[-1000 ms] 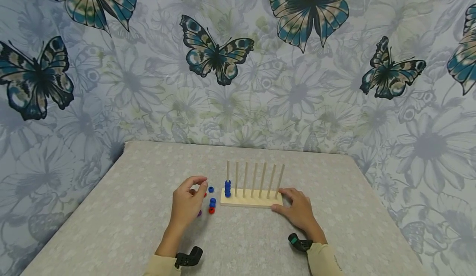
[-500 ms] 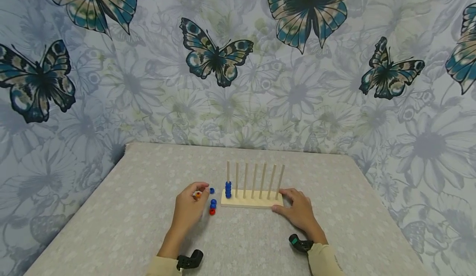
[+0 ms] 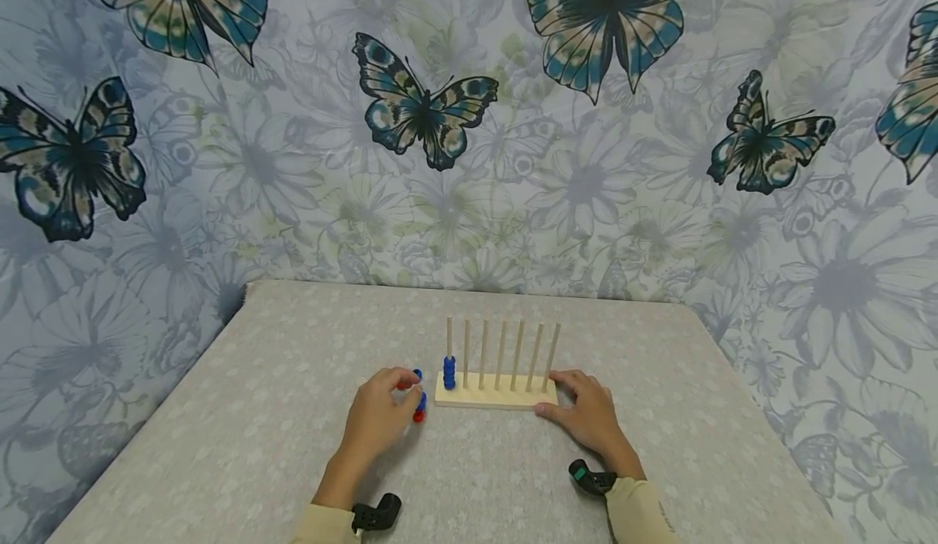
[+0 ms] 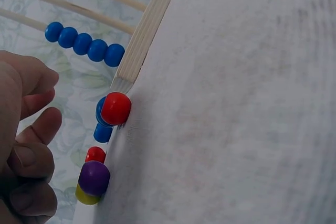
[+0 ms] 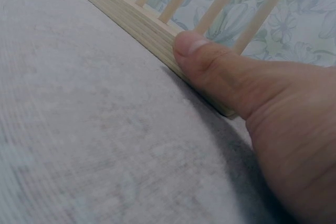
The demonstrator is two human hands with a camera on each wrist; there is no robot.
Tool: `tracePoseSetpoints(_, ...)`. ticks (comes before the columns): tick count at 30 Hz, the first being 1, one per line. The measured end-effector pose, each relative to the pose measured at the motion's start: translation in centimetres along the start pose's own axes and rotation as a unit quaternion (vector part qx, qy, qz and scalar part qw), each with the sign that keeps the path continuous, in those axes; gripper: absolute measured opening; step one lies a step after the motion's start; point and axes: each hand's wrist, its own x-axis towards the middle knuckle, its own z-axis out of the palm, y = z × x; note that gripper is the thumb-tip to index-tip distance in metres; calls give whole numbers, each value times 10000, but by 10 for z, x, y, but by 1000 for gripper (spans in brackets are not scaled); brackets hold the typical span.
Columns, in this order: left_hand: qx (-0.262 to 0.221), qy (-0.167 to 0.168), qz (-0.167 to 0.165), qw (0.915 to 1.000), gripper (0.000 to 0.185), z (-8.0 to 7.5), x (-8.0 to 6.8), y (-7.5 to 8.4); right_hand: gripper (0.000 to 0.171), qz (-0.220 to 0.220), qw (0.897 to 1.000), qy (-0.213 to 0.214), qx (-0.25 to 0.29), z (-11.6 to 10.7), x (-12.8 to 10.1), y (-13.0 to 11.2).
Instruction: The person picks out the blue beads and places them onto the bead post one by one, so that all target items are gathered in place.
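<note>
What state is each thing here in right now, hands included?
Wooden peg rack: upright, steadied by right hand.
Blue beads stacked on the end peg: threaded.
Loose beads on the table: lying beside rack.
Left hand: fingers curled over loose beads.
Right hand: thumb pressing rack's end.

A grey desk (image 3: 256,414) with a faint pale floral pattern stands against a backdrop cloth (image 3: 586,202) printed with grey flowers and large teal-and-black butterflies (image 3: 423,108)

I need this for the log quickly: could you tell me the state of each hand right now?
Left hand: fingers loosely curled over the loose beads, holding nothing visible.
Right hand: open, thumb pressed against the wooden peg rack.
</note>
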Motion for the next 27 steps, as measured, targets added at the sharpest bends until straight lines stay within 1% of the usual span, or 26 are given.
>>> tracePoseSetpoints(4, 194, -171, -19, 9997, 16, 2, 0, -2, 73, -8, 10000, 5, 10, 1, 0, 0)
tracePoseSetpoints(13, 467, -321, -17, 9984, 7, 3, -2, -1, 72, -28, 10000, 65, -8, 1, 0, 0)
tracePoseSetpoints(20, 581, -404, 66, 9975, 12, 3, -3, -1, 73, 12, 10000, -53, -46, 0, 0, -2)
tracePoseSetpoints(27, 762, -470, 168, 9958, 15, 7, -3, -4, 74, 41, 9999, -77, -53, 0, 0, -2)
